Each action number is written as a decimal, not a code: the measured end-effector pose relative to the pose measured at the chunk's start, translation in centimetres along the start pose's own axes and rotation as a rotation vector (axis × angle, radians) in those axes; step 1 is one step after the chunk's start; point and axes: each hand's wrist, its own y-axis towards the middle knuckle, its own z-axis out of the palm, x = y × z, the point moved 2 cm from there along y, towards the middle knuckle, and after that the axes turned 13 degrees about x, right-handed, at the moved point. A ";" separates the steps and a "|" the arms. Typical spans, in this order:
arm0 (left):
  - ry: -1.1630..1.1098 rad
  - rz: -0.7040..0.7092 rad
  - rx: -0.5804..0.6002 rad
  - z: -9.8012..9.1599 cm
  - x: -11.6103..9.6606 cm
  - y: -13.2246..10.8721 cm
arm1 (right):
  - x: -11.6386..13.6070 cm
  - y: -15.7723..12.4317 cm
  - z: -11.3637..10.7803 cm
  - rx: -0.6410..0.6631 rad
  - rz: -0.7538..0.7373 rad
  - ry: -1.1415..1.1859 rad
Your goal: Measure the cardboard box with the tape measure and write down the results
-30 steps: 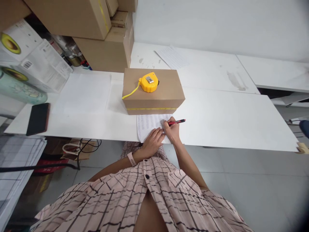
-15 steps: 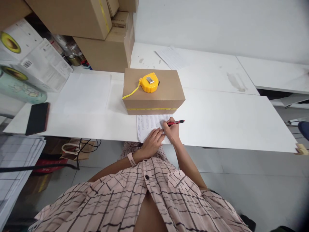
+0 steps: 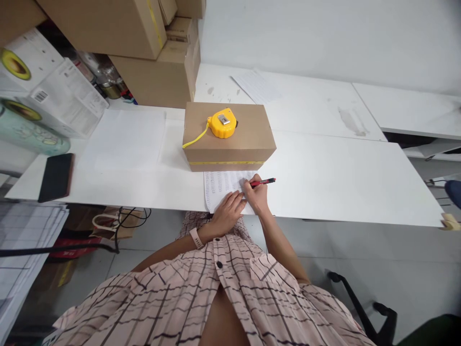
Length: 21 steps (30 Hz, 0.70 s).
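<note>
A sheet of paper (image 3: 217, 186) with columns of small writing lies at the table's front edge, its far end against or under a cardboard box (image 3: 230, 154). Flat on the sheet rests my left hand (image 3: 228, 211), fingers stretched out. My right hand (image 3: 256, 196) grips a red and black pen (image 3: 262, 182) over the paper's right side; the pen's tip is hidden by the fingers. On top of the box sits a yellow tape measure (image 3: 223, 123) with its strap hanging toward the left.
Left on the white table (image 3: 324, 182) are a phone (image 3: 56, 177), blank paper (image 3: 124, 139), a mint-green bottle (image 3: 32, 132) and avocado-printed boxes (image 3: 66, 98). Large cartons (image 3: 154, 77) are stacked behind. A printed sheet (image 3: 254, 85) lies by the wall. Black chair legs (image 3: 355, 298) stand at lower right.
Both hands, the pen and the box stay practically where they were. At lower right, black chair legs and a dark green shape have come into view.
</note>
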 end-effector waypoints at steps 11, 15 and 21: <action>-0.001 0.002 -0.002 -0.1 0.0 0.0 | -0.6 0.0 0.1 0.011 -0.002 0.032; -0.033 -0.002 0.008 -0.3 0.0 0.0 | -0.4 0.1 0.1 -0.014 -0.018 0.025; -0.098 -0.007 0.017 -0.6 0.0 -0.3 | 0.2 -1.3 -1.3 -0.102 -0.117 -0.110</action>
